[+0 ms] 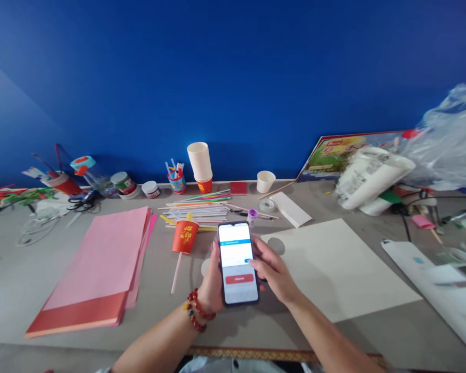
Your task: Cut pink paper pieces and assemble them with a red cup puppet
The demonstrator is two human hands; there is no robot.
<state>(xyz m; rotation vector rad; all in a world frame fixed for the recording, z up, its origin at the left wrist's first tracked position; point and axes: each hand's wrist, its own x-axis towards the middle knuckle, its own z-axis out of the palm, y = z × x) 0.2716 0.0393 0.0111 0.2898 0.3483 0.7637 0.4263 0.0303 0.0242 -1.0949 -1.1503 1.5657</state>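
A black-edged smartphone (238, 287) is held over the near middle of the table, its lit screen facing me. Around its left edge my left hand (212, 287), with red beaded bracelets at the wrist, is closed. At the right edge my right hand (274, 269) grips it too, its thumb on the screen and its other fingers partly hidden behind the phone. Just left of the phone, a red paper cup (185, 237) with yellow characters rests on the table, a pale pink straw (176, 273) sticking out toward me. Many loose straws (198, 211) lie beyond it.
Pink and red paper sheets (97, 259) lie left, a large white sheet (341, 269) right. Along the blue wall stand stacked paper cups (200, 160), a white cup (265, 181) and small jars (151, 189). Wrapped white rolls (376, 176) and a power strip (423, 280) sit at right.
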